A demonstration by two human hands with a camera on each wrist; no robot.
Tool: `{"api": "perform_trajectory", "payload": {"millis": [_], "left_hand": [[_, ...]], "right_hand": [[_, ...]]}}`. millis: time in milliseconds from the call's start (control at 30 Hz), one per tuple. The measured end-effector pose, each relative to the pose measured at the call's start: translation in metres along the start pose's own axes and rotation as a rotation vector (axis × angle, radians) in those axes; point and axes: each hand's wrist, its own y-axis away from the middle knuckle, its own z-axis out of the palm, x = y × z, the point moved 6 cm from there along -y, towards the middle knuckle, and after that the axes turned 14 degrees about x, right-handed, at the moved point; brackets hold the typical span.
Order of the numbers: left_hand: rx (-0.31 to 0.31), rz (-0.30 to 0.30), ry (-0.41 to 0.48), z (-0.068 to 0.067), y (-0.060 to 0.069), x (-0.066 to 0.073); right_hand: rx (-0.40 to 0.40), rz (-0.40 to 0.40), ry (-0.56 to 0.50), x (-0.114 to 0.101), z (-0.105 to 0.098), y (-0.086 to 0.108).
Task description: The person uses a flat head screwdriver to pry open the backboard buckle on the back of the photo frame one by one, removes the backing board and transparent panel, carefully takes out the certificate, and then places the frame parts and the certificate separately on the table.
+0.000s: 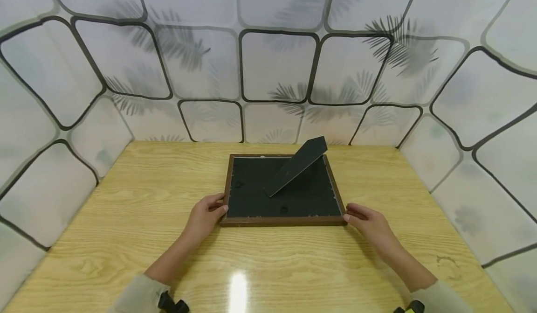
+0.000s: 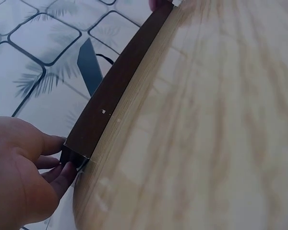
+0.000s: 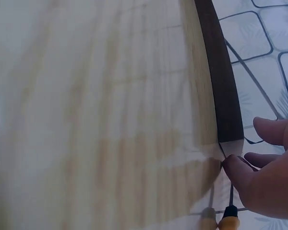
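A picture frame (image 1: pixel 285 221) lies back side up on the wooden table, with a brown rim and a black backing board (image 1: pixel 251 177). Its black easel stand (image 1: pixel 299 163) is swung up and tilts toward the far right. My left hand (image 1: pixel 204 216) holds the near left corner; in the left wrist view the thumb and fingertips (image 2: pixel 65 178) close on that corner. At the near right corner is my right hand (image 1: pixel 371 224), its fingers loosely bent. In the right wrist view one fingertip (image 3: pixel 233 165) touches the corner and the thumb (image 3: pixel 266 129) stands off the rim.
A screwdriver-like tool with an orange and black handle (image 3: pixel 229 220) shows beside the right hand in the right wrist view. The light wood table (image 1: pixel 285 266) runs back to a patterned cloth wall (image 1: pixel 277 66), which also encloses both sides.
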Motion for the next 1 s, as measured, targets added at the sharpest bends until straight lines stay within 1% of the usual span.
{"api": "perform_trajectory", "payload": {"millis": [100, 267, 467, 633, 733, 867, 1000], "left_hand": [[0.003, 0.003, -0.013, 0.0, 0.002, 0.001], [0.007, 0.002, -0.014, 0.001, 0.003, 0.004], [-0.003, -0.01, -0.027, -0.001, -0.002, 0.004], [-0.01, -0.01, -0.04, -0.004, -0.011, 0.002], [-0.019, -0.007, -0.036, -0.006, -0.019, 0.001], [-0.033, -0.004, -0.024, -0.007, -0.033, -0.002], [-0.056, -0.002, 0.001, -0.006, -0.046, -0.005]], "right_hand": [[0.0, -0.011, 0.004, 0.001, 0.003, -0.004], [0.004, -0.006, 0.004, 0.003, 0.006, -0.007], [0.024, -0.006, 0.016, 0.003, 0.007, -0.005], [0.045, 0.005, 0.033, 0.002, 0.012, 0.002], [0.036, 0.022, 0.024, 0.001, 0.016, 0.009], [0.023, 0.034, 0.01, -0.002, 0.021, 0.02], [0.04, 0.035, 0.017, -0.004, 0.026, 0.031]]}}
